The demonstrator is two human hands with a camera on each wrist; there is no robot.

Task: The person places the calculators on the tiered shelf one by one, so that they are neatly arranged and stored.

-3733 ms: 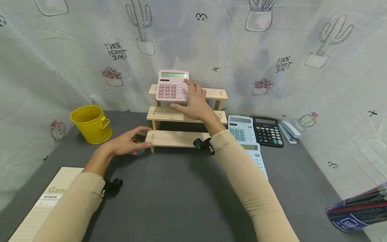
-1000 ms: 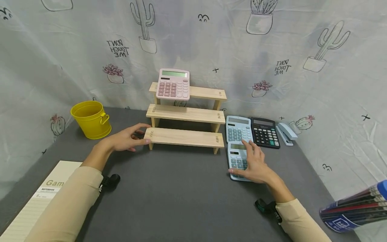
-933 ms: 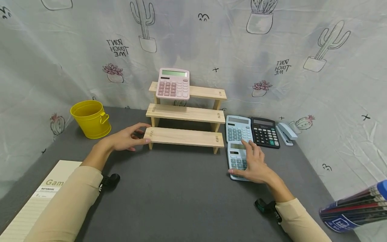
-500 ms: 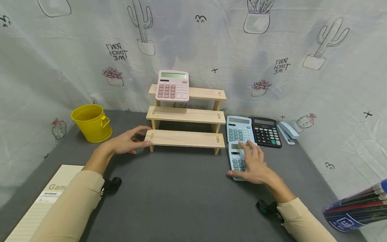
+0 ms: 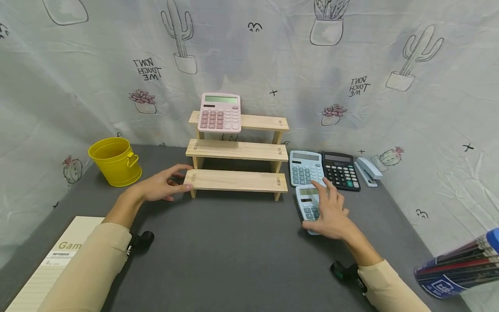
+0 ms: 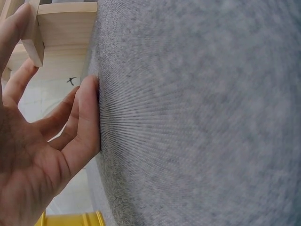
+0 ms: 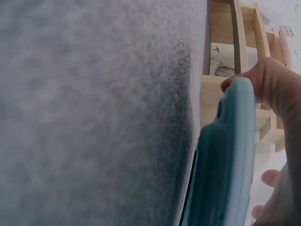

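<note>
Head view high; wrist views near mat [image 5: 234, 242].

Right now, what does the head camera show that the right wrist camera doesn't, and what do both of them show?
Only the head view shows the left hand resting at the left end of the lowest step, the bucket, the notebook, the black calculator, the stapler and the second blue calculator.

Only the right wrist view shows the held calculator's side edge raised off the mat.

Both show the right hand gripping that calculator, the wooden steps and the pink calculator.
</note>
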